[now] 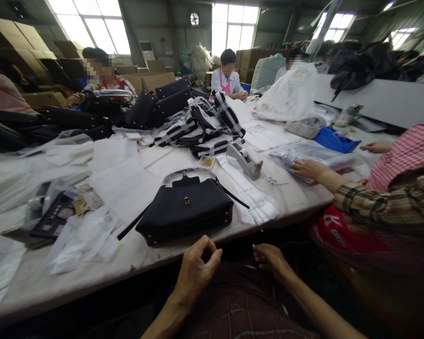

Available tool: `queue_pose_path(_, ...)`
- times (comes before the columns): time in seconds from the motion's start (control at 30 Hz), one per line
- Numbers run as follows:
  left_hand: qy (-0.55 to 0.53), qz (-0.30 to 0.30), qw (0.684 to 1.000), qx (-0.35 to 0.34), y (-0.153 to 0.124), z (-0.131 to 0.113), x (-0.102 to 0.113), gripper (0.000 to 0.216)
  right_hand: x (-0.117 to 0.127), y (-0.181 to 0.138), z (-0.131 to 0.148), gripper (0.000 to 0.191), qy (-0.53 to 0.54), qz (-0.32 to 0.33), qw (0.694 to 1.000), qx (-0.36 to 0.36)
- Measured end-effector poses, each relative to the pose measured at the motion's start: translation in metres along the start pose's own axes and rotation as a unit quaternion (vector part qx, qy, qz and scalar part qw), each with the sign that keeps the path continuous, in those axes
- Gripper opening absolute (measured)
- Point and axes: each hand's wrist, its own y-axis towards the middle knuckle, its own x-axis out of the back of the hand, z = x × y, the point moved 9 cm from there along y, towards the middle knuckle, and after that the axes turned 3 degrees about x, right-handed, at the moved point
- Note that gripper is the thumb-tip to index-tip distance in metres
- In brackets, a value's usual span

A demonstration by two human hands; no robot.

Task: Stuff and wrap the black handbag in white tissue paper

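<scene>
A black handbag [187, 207] with a gold clasp lies on the table near its front edge, its handle wrapped in clear plastic and its thin straps spread to either side. My left hand [199, 263] is just in front of the bag, above my lap, with fingers curled towards the thumb; whatever is in them, if anything, is hidden. To its right, my right hand [271, 258] is below the table edge with its fingers pinched together. A tiny white bit shows at its fingertips, too small to name. Neither hand touches the bag.
Behind the bag are a tape dispenser [245, 161], white strips [249, 193] and a pile of wrapped bags [205, 125]. Paper sheets [118, 183] and packets [53, 216] lie at left. A co-worker's hand [309, 168] rests on plastic at right. Other people sit across the table.
</scene>
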Motion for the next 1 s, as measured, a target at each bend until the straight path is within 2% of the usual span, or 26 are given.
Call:
queue_pose_path(0.13,0.002,0.008,1.0,-0.006,-0.002,-0.001,0.0,0.024,-0.024,0.006,0.018,0.013,0.036,0.003,0.999,0.005)
queue_pose_path(0.2,0.007,0.005,1.0,-0.008,-0.003,0.001,0.002,0.024,-0.03,-0.003,0.034,0.014,0.04,0.042,0.998,0.006)
queue_pose_path(0.3,0.013,-0.003,1.0,-0.009,-0.005,0.007,0.009,0.025,-0.024,-0.027,0.058,0.03,-0.029,0.145,0.989,0.022)
queue_pose_path(0.37,0.022,-0.013,0.999,-0.02,-0.006,0.01,0.016,0.024,-0.007,-0.041,0.07,0.035,-0.132,0.177,0.975,0.038)
queue_pose_path(0.47,0.047,-0.035,0.995,-0.08,-0.008,0.003,0.033,0.021,0.019,-0.052,0.094,0.039,-0.256,0.145,0.95,0.104)
queue_pose_path(0.53,0.086,-0.066,0.982,-0.152,-0.01,-0.009,0.053,0.017,0.019,-0.06,0.12,0.042,-0.307,0.102,0.926,0.195)
queue_pose_path(0.6,0.155,-0.109,0.957,-0.22,-0.009,-0.022,0.077,0.013,0.0,-0.075,0.154,0.038,-0.346,0.071,0.878,0.322)
queue_pose_path(0.63,0.2,-0.127,0.941,-0.242,-0.008,-0.026,0.088,0.01,-0.017,-0.088,0.172,0.032,-0.356,0.066,0.843,0.397)
queue_pose_path(0.7,0.298,-0.14,0.912,-0.245,0.001,-0.024,0.106,0.011,-0.058,-0.117,0.202,0.02,-0.367,0.076,0.751,0.543)
queue_pose_path(0.73,0.343,-0.133,0.901,-0.229,0.008,-0.018,0.113,0.021,-0.081,-0.13,0.212,0.022,-0.376,0.089,0.699,0.602)
queue_pose_path(0.77,0.382,-0.119,0.893,-0.206,0.015,-0.009,0.118,0.035,-0.103,-0.138,0.218,0.032,-0.393,0.102,0.648,0.645)
queue_pose_path(0.83,0.433,-0.084,0.885,-0.152,0.027,0.012,0.125,0.064,-0.144,-0.14,0.223,0.06,-0.448,0.131,0.568,0.678)
queue_pose_path(0.87,0.444,-0.069,0.884,-0.131,0.031,0.021,0.126,0.075,-0.162,-0.133,0.223,0.072,-0.481,0.146,0.544,0.672)
queue_pose_path(0.93,0.45,-0.054,0.886,-0.102,0.034,0.035,0.126,0.086,-0.189,-0.112,0.221,0.085,-0.538,0.177,0.522,0.638)
queue_pose_path(1.0,0.448,-0.058,0.888,-0.084,0.034,0.041,0.124,0.083,-0.205,-0.092,0.219,0.087,-0.573,0.2,0.512,0.608)
